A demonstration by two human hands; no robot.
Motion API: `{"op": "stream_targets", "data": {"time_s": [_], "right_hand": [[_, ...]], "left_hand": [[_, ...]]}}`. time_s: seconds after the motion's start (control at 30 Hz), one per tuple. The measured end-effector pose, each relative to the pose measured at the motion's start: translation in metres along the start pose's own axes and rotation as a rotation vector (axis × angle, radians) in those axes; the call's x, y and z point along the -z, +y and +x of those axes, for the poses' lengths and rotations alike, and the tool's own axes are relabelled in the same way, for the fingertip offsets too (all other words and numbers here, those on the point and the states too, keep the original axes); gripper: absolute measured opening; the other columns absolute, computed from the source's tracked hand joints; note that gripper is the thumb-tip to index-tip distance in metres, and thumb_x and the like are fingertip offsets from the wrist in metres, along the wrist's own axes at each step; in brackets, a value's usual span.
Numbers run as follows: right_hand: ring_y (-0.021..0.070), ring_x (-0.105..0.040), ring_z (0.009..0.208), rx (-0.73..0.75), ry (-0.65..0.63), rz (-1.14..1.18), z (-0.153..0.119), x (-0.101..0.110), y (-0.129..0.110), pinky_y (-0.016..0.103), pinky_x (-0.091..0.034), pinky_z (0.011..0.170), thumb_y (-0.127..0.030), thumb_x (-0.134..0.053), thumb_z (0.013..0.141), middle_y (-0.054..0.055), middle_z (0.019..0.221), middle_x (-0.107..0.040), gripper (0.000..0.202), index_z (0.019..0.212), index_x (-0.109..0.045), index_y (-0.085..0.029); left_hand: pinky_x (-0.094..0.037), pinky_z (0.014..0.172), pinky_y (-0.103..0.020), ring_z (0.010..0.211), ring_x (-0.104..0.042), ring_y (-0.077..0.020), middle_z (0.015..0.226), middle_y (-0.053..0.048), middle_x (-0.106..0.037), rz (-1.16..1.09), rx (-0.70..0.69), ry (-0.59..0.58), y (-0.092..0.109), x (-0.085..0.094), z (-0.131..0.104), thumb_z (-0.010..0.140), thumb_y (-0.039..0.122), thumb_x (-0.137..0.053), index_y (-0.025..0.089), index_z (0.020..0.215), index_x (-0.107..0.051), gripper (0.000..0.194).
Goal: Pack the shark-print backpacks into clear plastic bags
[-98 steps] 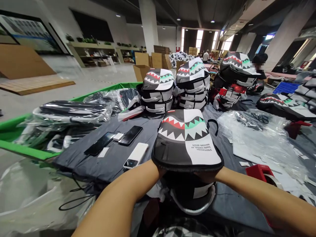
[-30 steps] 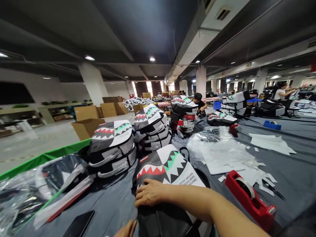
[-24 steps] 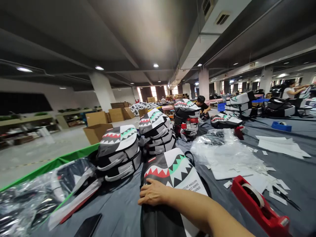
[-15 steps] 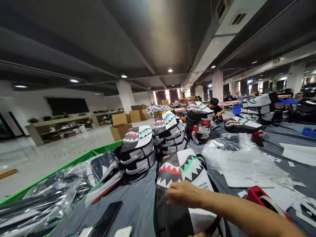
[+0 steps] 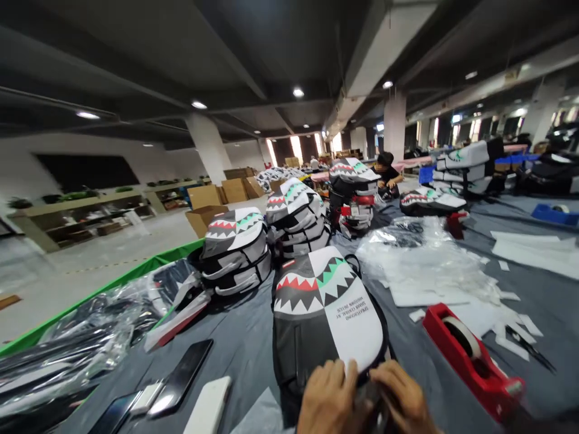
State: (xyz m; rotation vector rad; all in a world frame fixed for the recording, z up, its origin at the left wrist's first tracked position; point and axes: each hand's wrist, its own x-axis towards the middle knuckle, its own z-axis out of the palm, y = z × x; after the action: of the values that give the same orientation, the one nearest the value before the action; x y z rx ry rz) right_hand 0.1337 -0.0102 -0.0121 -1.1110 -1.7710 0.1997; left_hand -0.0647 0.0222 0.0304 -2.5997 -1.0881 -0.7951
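Note:
A black-and-white backpack (image 5: pixel 323 307) with a shark-mouth print lies flat on the grey table cover (image 5: pixel 244 343) in front of me. My left hand (image 5: pixel 328 398) rests on its near edge, fingers curled on the black rim. My right hand (image 5: pixel 400 395) sits beside the left one at the same near edge, fingers closed on a dark part of the backpack. What lies under the fingers is hidden.
Stacks of the same backpacks (image 5: pixel 235 250) (image 5: pixel 296 223) (image 5: pixel 355 193) stand behind. A red tape dispenser (image 5: pixel 470 358) sits right, with clear plastic bags (image 5: pixel 425 259) and paper scraps. Phones (image 5: pixel 181 377) and a white power bank (image 5: pixel 208 407) lie left. Bagged items (image 5: pixel 81 337) fill a green bin. A person works far back.
My right hand came off the backpack's top and drew back to its near edge, where both hands now meet. The view tipped back down toward the table.

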Motion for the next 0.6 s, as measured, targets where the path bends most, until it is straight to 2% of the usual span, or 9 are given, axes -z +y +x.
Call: {"op": "stream_targets", "data": {"time_s": [0.1,0.2,0.3,0.37,0.43,0.5,0.53,0.6], "right_hand": [[0.0223,-0.07,0.077,-0.311,0.209,0.041,0.008,0.018,-0.01,0.034,-0.06,0.069,-0.039,-0.051,0.099,0.005,0.082,-0.071,0.025,0.091,-0.072,-0.029],[0.0233,-0.068,0.081,-0.39,0.338,0.031,0.036,0.035,0.01,0.035,-0.057,0.072,-0.046,-0.055,0.097,0.007,0.085,-0.072,0.028,0.089,-0.072,-0.025],[0.0224,-0.066,0.088,-0.416,0.306,0.018,0.09,0.039,0.041,0.035,-0.054,0.082,-0.046,-0.055,0.095,0.008,0.09,-0.07,0.031,0.085,-0.071,-0.021],[0.0198,-0.063,0.082,-0.492,0.222,0.003,0.128,0.034,0.059,0.032,-0.053,0.081,-0.042,-0.058,0.093,0.006,0.084,-0.066,0.028,0.082,-0.069,-0.019],[0.0177,-0.061,0.072,-0.564,0.163,0.01,0.15,0.026,0.072,0.03,-0.052,0.074,-0.038,-0.057,0.092,0.001,0.074,-0.062,0.023,0.087,-0.068,-0.019],[0.0178,-0.061,0.071,-0.619,0.163,0.01,0.146,0.02,0.077,0.03,-0.052,0.074,-0.034,-0.052,0.094,-0.001,0.072,-0.061,0.02,0.096,-0.065,-0.019],[0.0187,-0.062,0.075,-0.639,0.183,-0.002,0.134,0.019,0.075,0.032,-0.052,0.077,-0.031,-0.048,0.095,0.001,0.077,-0.063,0.02,0.1,-0.063,-0.02],[0.0212,-0.063,0.087,-0.654,0.232,-0.036,0.09,0.019,0.062,0.036,-0.051,0.086,-0.027,-0.041,0.095,0.005,0.088,-0.064,0.02,0.1,-0.06,-0.021]], "left_hand": [[-0.051,0.058,-0.032,0.064,-0.062,-0.0185,0.077,-0.003,-0.065,0.193,-0.279,0.053,-0.023,0.009,-0.002,0.092,0.016,-0.059,0.01,0.119,-0.064,0.028],[-0.049,0.06,-0.03,0.064,-0.06,-0.016,0.076,-0.003,-0.062,0.233,-0.423,0.041,-0.027,0.006,-0.015,0.092,0.006,-0.05,0.007,0.122,-0.062,0.032],[-0.046,0.059,-0.03,0.062,-0.057,-0.0154,0.072,-0.002,-0.058,0.278,-0.464,0.075,-0.018,0.005,-0.025,0.09,0.006,-0.054,0.006,0.121,-0.064,0.033],[-0.045,0.058,-0.031,0.062,-0.055,-0.0155,0.073,-0.002,-0.057,0.245,-0.473,0.106,-0.012,0.011,-0.022,0.091,0.007,-0.054,0.005,0.121,-0.064,0.032],[-0.045,0.059,-0.032,0.063,-0.055,-0.0165,0.074,-0.002,-0.057,0.174,-0.42,0.124,-0.008,0.021,-0.014,0.094,0.011,-0.053,0.006,0.122,-0.064,0.03],[-0.046,0.063,-0.032,0.068,-0.056,-0.0173,0.078,-0.003,-0.06,0.095,-0.331,0.157,-0.006,0.029,-0.007,0.096,0.016,-0.056,0.01,0.126,-0.062,0.031],[-0.047,0.067,-0.032,0.073,-0.058,-0.0179,0.083,-0.005,-0.062,0.054,-0.3,0.18,-0.004,0.032,-0.007,0.095,0.017,-0.059,0.011,0.127,-0.061,0.033],[-0.049,0.076,-0.033,0.085,-0.062,-0.0193,0.096,-0.009,-0.067,-0.009,-0.312,0.194,0.002,0.032,-0.014,0.095,0.019,-0.06,0.011,0.127,-0.061,0.033]]}}
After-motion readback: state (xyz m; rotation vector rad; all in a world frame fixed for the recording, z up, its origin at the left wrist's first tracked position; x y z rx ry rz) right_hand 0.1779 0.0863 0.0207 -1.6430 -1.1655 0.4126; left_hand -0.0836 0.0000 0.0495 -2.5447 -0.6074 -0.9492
